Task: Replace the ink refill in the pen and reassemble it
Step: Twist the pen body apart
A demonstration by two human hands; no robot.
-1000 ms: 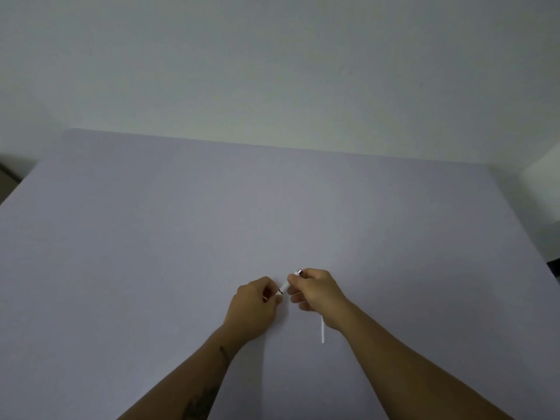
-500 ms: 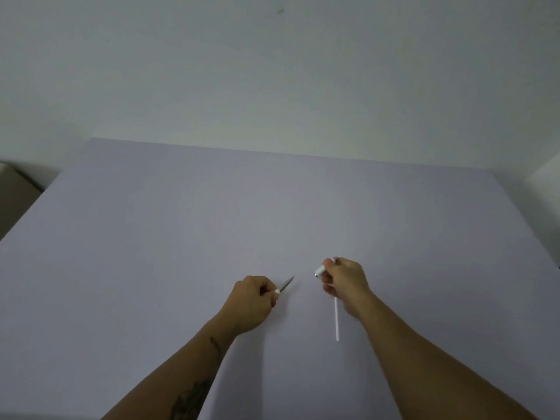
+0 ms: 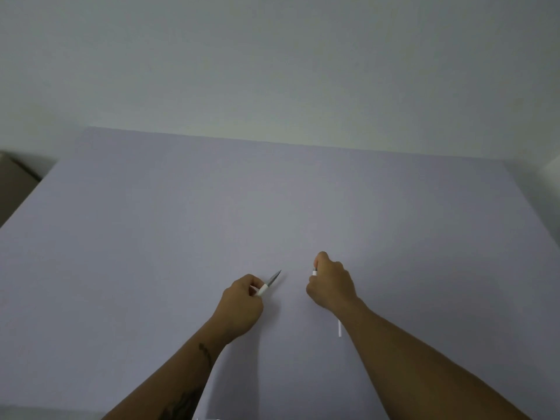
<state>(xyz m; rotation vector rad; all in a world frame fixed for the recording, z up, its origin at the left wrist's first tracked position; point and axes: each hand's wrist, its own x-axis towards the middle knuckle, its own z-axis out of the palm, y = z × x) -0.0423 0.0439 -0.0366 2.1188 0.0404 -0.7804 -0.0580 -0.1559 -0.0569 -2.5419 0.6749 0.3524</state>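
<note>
My left hand [image 3: 241, 301] is closed around the front part of a white pen [image 3: 268, 284]; its grey pointed tip sticks out up and to the right. My right hand [image 3: 331, 283] grips the white pen barrel [image 3: 314, 271], of which only a short end shows at the thumb. A thin white ink refill [image 3: 339, 328] lies on the table just below my right wrist, partly hidden by the forearm. The two hands are apart, with a gap between the pen's parts.
The work surface is a wide pale lilac table [image 3: 181, 222] against a white wall. A brownish box or piece of furniture [image 3: 15, 180] stands beyond the table's left edge.
The pen has come apart: the hands, joined one second ago, have moved away from each other, the left with the tip part, the right with the barrel.
</note>
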